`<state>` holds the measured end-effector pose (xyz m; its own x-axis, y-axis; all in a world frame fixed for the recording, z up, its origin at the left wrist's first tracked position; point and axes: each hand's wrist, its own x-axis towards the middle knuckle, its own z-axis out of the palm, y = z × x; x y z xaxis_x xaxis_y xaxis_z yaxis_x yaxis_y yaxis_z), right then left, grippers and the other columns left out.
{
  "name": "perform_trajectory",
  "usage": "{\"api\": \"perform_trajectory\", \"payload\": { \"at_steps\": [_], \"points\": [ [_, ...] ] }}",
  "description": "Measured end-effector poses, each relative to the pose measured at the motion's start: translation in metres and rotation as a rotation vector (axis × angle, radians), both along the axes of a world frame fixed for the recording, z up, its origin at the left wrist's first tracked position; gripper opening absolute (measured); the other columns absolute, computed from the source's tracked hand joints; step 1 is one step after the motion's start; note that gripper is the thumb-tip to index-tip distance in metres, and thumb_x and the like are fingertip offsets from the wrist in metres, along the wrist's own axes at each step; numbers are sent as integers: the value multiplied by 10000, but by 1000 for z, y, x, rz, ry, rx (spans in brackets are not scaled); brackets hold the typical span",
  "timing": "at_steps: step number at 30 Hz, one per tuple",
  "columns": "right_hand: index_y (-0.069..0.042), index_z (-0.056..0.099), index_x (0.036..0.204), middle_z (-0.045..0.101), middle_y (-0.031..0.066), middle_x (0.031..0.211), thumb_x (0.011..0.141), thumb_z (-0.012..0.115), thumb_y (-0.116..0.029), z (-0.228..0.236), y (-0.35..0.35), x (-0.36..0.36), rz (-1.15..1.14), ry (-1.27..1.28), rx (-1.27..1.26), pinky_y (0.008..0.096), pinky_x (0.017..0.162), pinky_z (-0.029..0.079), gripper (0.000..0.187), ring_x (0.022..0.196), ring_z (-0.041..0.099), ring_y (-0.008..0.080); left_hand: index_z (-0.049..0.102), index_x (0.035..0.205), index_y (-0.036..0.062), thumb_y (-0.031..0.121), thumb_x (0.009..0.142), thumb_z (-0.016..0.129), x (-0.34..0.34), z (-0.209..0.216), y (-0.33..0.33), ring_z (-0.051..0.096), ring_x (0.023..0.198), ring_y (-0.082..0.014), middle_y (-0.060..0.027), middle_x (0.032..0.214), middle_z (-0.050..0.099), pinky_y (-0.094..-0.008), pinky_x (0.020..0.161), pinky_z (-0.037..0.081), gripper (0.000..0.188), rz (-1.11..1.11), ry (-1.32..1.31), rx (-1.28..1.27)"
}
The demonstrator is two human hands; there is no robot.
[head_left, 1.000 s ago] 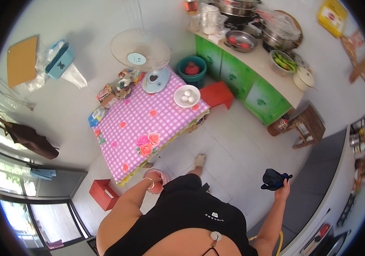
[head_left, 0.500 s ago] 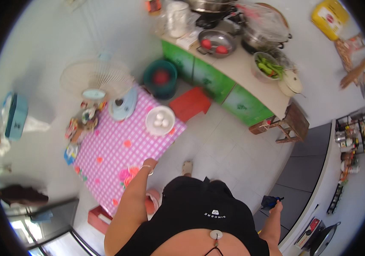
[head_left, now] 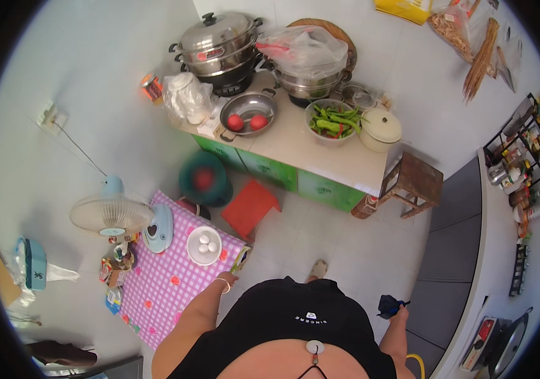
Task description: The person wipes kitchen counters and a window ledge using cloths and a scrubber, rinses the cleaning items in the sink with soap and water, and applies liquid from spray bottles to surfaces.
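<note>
My right hand [head_left: 400, 312] is closed around a dark blue, bunched thing [head_left: 390, 306] that looks like folded cloth, held low at my right side. My left hand [head_left: 227, 278], with a pale bangle at the wrist, hangs beside the near edge of a table with a pink checked cloth [head_left: 181, 278]. Nothing shows in it, but its fingers are too small to make out. A white bowl [head_left: 204, 245] with several eggs stands on that table, just beyond my left hand.
Ahead is a counter [head_left: 270, 146] with green doors, bearing steamers, a pan [head_left: 249, 114] with two red fruits, a bowl of green peppers [head_left: 334, 120] and a cream pot [head_left: 380, 129]. A wooden stool [head_left: 416, 180], red stool [head_left: 249, 208], teal bucket [head_left: 203, 179] and fan [head_left: 112, 213] stand around.
My view has swung, and the counter now shows closer and more fully. I appear to have stepped forward along the table. The dark blue thing stays in my right hand.
</note>
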<state>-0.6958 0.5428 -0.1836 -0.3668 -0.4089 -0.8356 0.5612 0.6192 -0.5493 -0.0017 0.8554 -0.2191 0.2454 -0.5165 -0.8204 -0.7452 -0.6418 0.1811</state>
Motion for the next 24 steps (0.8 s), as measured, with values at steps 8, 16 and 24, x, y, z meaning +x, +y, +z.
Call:
{"api": "perform_trajectory", "payload": {
  "at_steps": [8,16,24],
  "points": [
    [-5,550,1046,619,129,987,911,463,-113,-32,-57,0,19,188,170,466,749,511,194,843,623,317,662,860,34,287,803,590,-27,91,-197,626,852,-305,-149,915,650,-380,759,488,269,48,-70,-472],
    [23,523,1064,625,160,971,895,438,-78,-12,-168,79,536,-117,-191,459,757,529,215,844,642,316,666,887,31,290,802,626,-38,114,-275,629,845,-253,-114,881,662,-327,763,486,276,121,169,-404],
    [32,571,1089,627,120,976,886,492,-77,139,-239,366,894,-215,-581,321,834,479,244,918,606,208,674,821,24,360,810,573,53,106,-339,631,670,-260,-138,737,651,-373,656,487,351,252,121,-445]
  ]
}}
